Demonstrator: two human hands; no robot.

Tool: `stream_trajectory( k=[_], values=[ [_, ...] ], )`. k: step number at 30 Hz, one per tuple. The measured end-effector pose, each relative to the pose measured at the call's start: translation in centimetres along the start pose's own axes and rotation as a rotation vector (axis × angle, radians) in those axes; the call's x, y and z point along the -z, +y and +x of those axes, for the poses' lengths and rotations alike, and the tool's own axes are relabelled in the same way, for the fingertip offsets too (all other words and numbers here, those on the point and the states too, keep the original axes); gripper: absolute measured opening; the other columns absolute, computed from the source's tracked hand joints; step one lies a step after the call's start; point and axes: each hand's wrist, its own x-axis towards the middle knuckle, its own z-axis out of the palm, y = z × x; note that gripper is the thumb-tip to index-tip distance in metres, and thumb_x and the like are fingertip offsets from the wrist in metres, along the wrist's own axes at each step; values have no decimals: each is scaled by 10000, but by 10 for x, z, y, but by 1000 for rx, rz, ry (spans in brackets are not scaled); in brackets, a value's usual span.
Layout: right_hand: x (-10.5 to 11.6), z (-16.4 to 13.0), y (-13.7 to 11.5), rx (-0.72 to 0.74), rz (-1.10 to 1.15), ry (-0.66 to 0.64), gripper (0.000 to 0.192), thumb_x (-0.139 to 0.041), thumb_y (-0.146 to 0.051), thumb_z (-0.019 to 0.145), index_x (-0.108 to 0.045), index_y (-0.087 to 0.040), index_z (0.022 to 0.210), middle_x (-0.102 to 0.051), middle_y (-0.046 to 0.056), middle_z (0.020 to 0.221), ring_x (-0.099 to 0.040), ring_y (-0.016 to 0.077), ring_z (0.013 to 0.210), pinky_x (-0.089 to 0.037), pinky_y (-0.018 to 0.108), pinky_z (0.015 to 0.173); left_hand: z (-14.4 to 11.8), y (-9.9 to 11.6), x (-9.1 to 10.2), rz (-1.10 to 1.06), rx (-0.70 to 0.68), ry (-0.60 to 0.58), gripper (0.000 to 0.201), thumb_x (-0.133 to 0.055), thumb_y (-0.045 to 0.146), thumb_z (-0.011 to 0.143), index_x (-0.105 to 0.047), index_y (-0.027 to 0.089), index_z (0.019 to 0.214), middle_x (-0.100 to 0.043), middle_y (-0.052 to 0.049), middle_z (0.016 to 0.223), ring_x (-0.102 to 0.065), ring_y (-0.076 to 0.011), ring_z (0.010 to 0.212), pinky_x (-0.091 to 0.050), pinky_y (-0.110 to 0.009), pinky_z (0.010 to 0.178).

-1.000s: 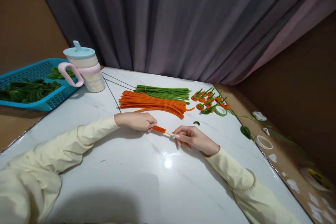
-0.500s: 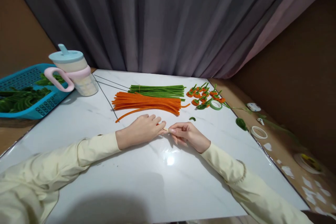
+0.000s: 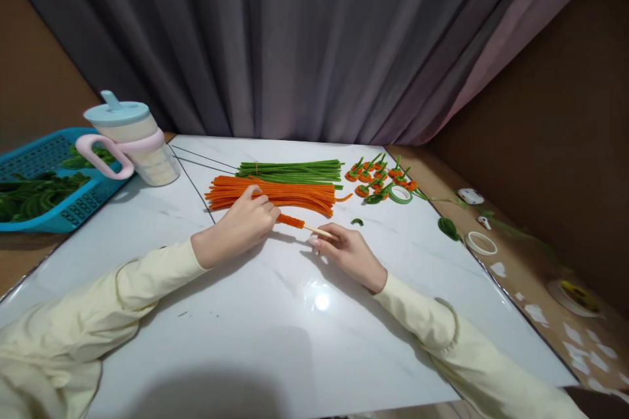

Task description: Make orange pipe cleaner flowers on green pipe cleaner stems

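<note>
An orange pipe cleaner (image 3: 291,220) lies wound in a tight coil around a thin wooden stick (image 3: 317,231). My right hand (image 3: 351,254) is closed on the stick's bare end. At the other end my left hand (image 3: 248,222) pinches the orange coil, its fingertips partly hidden. Just behind my left hand is a bundle of orange pipe cleaners (image 3: 275,193), with a tied bundle of green pipe cleaners (image 3: 295,171) beyond it. A short curved green piece (image 3: 357,222) rests on the table past my right hand.
Several orange-and-green pipe cleaner pieces (image 3: 377,173) and a green tape roll (image 3: 400,194) sit at the back right. On the left stand a cup with a pink handle (image 3: 130,141) and a blue basket (image 3: 73,209) of green pieces. A white ring (image 3: 480,243) lies off the right edge.
My left hand has moved left and away from my right hand, exposing the orange coil and more of the stick. The right hand keeps its hold. The view has shifted slightly.
</note>
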Motion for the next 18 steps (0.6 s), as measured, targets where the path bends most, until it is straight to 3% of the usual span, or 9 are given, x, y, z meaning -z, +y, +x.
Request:
stream_trajectory(
  k=[3, 6, 10, 14, 18],
  values=[
    [-4, -3, -1, 380, -624, 230, 184, -569, -304, 846, -609, -153, 944, -672, 90, 899, -554, 260, 943, -392, 433, 829, -1, 6, 1, -115, -23, -23, 218, -396, 46, 824, -536, 138, 685, -582, -49, 616, -511, -190, 621, -327, -351, 735],
    [-6, -4, 0, 621, -900, 278, 182, -517, -233, 885, -585, -135, 1023, -675, 94, 936, -537, 271, 988, -378, 443, 853, -1, 13, 2, -205, -52, -43, 226, -393, 41, 836, -507, 145, 670, -565, -32, 596, -506, -186, 618, -320, -340, 729],
    [-6, -3, 7, 652, -822, 205, 188, -424, -173, 919, -551, -118, 1047, -657, 93, 854, -578, 192, 763, -459, 339, 702, 0, 17, -2, -312, -67, -50, 213, -369, 90, 881, -511, 143, 732, -583, -32, 629, -486, -160, 563, -322, -337, 741],
    [-6, -4, 15, 583, -675, 172, 209, -376, -177, 934, -514, -144, 1087, -644, 89, 871, -598, 179, 785, -497, 299, 683, 1, 17, -5, -426, -53, -7, 213, -325, 104, 907, -529, 147, 862, -614, -38, 719, -513, -157, 611, -325, -324, 755],
    [-8, -4, 16, 555, -626, 189, 191, -382, -194, 935, -518, -157, 1065, -628, 64, 807, -595, 167, 744, -504, 285, 664, 2, 18, -4, -389, -105, 75, 298, -273, 31, 888, -528, 141, 995, -631, -73, 854, -534, -174, 736, -324, -323, 772]
  ],
)
